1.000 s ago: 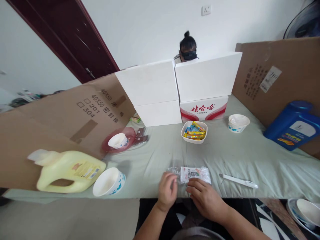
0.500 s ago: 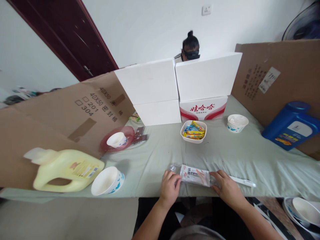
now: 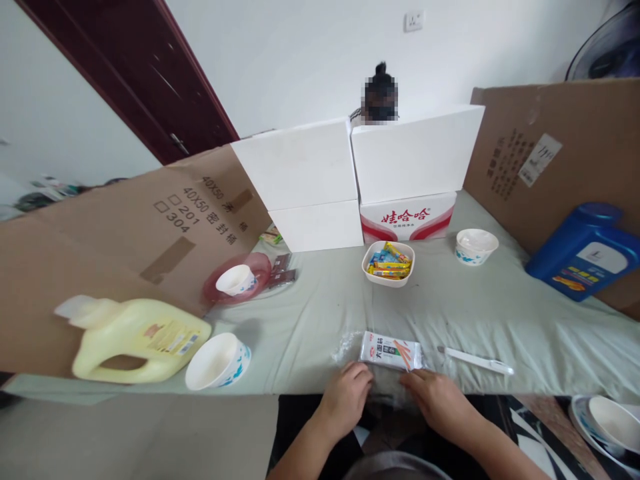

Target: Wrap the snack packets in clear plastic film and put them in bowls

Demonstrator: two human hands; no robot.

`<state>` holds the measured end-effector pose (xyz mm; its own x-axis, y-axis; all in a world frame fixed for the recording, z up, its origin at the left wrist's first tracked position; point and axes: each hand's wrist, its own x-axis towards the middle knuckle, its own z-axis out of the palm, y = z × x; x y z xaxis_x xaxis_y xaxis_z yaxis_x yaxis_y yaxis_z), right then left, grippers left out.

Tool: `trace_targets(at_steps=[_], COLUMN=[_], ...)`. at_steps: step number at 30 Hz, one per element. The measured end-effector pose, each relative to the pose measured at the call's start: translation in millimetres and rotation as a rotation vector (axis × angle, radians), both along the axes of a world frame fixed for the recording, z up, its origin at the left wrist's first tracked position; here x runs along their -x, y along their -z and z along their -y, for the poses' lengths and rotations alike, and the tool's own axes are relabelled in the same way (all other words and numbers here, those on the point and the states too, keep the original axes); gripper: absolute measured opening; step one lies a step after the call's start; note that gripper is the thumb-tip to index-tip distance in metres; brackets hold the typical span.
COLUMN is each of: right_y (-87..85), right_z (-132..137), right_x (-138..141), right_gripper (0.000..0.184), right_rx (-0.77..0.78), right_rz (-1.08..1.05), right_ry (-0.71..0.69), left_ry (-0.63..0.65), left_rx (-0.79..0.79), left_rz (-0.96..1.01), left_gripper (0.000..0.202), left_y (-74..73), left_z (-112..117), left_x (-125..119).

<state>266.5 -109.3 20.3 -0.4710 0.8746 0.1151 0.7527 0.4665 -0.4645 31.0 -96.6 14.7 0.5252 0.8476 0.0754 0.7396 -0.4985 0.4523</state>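
A white snack packet (image 3: 390, 351) with dark characters and orange sticks printed on it lies near the table's front edge. Under and around it spreads crinkled clear plastic wrap (image 3: 346, 347), which hangs toward the edge between my hands. My left hand (image 3: 346, 395) is closed at the near left of the packet, pinching the wrap. My right hand (image 3: 436, 396) pinches the wrap at the near right, its fingertips just below the packet. A white utility knife (image 3: 479, 361) rests on the cloth to the right, apart from both hands.
A bowl of colourful sticks (image 3: 389, 264) stands mid-table before white boxes (image 3: 300, 173). At left are a yellow jug (image 3: 143, 333), a paper bowl (image 3: 217, 362) and a red plate (image 3: 213, 283) bearing another bowl. A blue bottle (image 3: 585, 250) and a paper bowl (image 3: 476, 247) stand right.
Both hands have shifted from the packet's two ends down toward the table edge and closer together. The packet's front now shows more fully, and the knife lies uncovered by my right hand.
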Motion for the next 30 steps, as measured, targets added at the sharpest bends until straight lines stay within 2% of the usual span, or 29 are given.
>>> trace_targets(at_steps=[3, 5, 7, 9, 10, 12, 13, 14, 18, 21, 23, 25, 27, 28, 30], right_y=[7.8, 10.2, 11.6, 12.8, 13.2, 13.5, 13.2, 12.7, 9.0, 5.9, 4.4, 3.3, 2.1, 1.2, -0.4], right_z=[2, 3, 2, -1, -2, -6, -8, -10, -15, -15, -13, -12, -15, -20, -36], right_x=[3, 0, -7, -16, -20, -30, -35, -39, -46, -39, -28, -18, -11, -10, -11], right_gripper=[0.021, 0.017, 0.034, 0.052, 0.050, 0.027, 0.016, 0.013, 0.022, 0.022, 0.017, 0.028, 0.021, 0.014, 0.021], right_rx=[0.102, 0.094, 0.049, 0.022, 0.027, 0.062, 0.085, 0.104, 0.115, 0.109, 0.094, 0.058, 0.033, 0.028, 0.025], right_rz=[0.051, 0.074, 0.082, 0.080, 0.078, 0.068, 0.057, 0.044, -0.030, -0.079, -0.083, -0.048, -0.017, -0.027, -0.107], right_ry=[-0.014, 0.027, 0.073, 0.105, 0.110, 0.106, 0.104, 0.105, 0.191, 0.241, 0.170, 0.044, -0.032, -0.025, 0.067], left_ry=[-0.036, -0.101, -0.161, -0.168, -0.147, -0.102, -0.086, -0.077, -0.059, -0.008, 0.019, 0.023, 0.012, 0.009, 0.005], left_rx=[0.014, 0.032, 0.058, 0.121, 0.163, 0.226, 0.240, 0.244, 0.219, 0.203, 0.183, 0.163, 0.160, 0.167, 0.181], left_rz=[-0.036, -0.057, -0.067, -0.078, -0.088, -0.103, -0.106, -0.108, -0.153, -0.172, -0.168, -0.166, -0.170, -0.174, -0.181], left_gripper=[0.026, 0.032, 0.047, 0.041, 0.029, 0.009, 0.008, 0.011, 0.013, 0.014, 0.014, 0.014, 0.013, 0.013, 0.012], left_y=[5.9, 7.3, 6.6, 3.7, 1.7, -2.6, -4.4, -5.6, -3.9, 1.0, 3.0, 3.1, 1.7, 0.6, -1.4], left_z=[0, 0, -2, -6, -8, -12, -13, -14, -10, -6, -5, -5, -5, -5, -5], left_x=[-2, 0, 4, 9, 12, 18, 20, 22, 23, 18, 14, 12, 10, 10, 10])
